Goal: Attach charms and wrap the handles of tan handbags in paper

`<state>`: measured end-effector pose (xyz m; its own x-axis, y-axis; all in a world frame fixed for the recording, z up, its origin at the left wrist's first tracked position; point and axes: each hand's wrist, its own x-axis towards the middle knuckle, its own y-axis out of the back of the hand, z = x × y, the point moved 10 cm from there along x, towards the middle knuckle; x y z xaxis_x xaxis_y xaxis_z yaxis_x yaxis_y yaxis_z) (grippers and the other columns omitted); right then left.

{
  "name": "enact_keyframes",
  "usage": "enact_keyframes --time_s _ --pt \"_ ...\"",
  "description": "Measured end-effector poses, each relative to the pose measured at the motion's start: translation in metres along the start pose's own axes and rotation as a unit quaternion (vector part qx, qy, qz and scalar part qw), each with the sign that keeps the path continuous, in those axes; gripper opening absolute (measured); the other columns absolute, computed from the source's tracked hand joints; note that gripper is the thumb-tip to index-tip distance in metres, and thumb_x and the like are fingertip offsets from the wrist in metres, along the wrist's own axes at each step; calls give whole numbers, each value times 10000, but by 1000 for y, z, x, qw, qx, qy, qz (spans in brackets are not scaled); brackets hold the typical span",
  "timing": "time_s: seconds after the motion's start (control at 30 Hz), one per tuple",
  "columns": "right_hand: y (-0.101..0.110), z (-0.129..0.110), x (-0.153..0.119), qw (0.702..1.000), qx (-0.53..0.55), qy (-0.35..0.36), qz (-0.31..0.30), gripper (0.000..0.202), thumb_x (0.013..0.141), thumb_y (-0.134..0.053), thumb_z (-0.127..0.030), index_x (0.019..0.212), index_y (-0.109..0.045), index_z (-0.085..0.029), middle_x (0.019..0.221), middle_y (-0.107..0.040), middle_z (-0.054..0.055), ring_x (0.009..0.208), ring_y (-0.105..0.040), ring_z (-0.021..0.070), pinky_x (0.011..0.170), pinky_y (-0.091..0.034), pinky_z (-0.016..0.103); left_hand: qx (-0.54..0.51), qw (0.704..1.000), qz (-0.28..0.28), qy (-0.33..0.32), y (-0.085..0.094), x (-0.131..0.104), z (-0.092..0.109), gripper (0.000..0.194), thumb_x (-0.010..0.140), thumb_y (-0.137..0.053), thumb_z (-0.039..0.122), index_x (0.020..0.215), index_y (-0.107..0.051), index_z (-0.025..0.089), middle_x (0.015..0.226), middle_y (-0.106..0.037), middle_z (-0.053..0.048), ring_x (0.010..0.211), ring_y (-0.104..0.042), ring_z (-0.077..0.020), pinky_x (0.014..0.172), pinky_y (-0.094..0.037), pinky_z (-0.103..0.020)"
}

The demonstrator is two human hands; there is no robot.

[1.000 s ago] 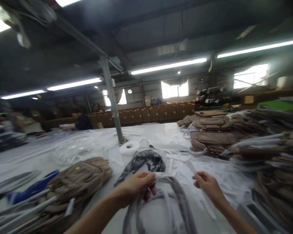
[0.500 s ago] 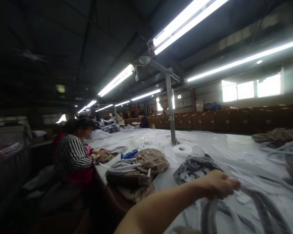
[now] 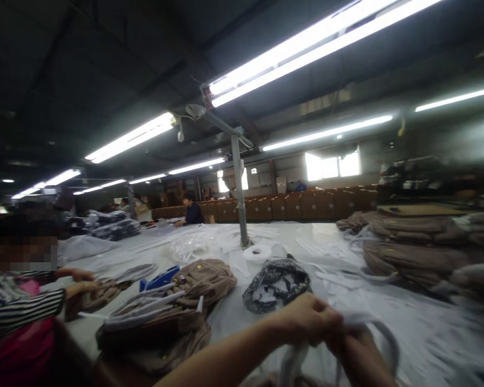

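Note:
My left hand (image 3: 308, 321) reaches in from the lower middle, fingers closed on a pale grey bag strap (image 3: 389, 336) that seems wrapped in whitish film. Against it, my right hand (image 3: 358, 349) is closed on the same strap; both are somewhat blurred. The strap loops out to the right, and another length hangs below my left hand. Part of a brown fabric bag shows at the bottom edge beneath. Just beyond my left hand lies a black-and-white patterned bundle (image 3: 262, 290).
Brown bags (image 3: 205, 279) with wrapped straps and a blue tool (image 3: 161, 278) lie left; more brown bags (image 3: 415, 258) are stacked right. A white roll (image 3: 257, 252) sits near a metal post (image 3: 239, 193). A co-worker in striped sleeves (image 3: 44, 306) handles a bag at left.
My view has turned right, bringing the stacked bags further in. My right hand has come into view and joined my left on the strap.

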<state>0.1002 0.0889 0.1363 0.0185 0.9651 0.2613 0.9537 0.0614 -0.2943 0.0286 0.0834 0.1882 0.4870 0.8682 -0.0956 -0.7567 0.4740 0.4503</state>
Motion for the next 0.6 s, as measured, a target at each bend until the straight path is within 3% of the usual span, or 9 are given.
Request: enact_keyframes --time_s 0.23,0.4,0.6 --pt "-3 3 -3 987 129 -49 85 259 581 -711 -337 517 -533 -161 387 -418 -66 391 -302 57 412 -200 210 6 1000 -9 1 13 -8 1 460 725 -541 604 675 -563 148 500 -517 34 316 -379 -57 294 -244 -179" --pt "-4 -13 -8 992 117 -13 55 234 614 -730 -320 568 -607 -127 489 -538 -22 465 -402 69 466 -295 200 -15 999 -36 -18 9 -9 17 513 695 -571 615 769 -633 111 636 -634 -20 317 -328 -23 302 -212 -179" --pt "3 0 -18 992 80 -78 64 457 522 -778 -516 659 -625 -108 488 -575 6 387 -453 76 380 -300 180 -33 997 -70 -18 3 -6 10 479 734 -566 551 674 -687 91 598 -665 -57 308 -329 -30 304 -211 -191"
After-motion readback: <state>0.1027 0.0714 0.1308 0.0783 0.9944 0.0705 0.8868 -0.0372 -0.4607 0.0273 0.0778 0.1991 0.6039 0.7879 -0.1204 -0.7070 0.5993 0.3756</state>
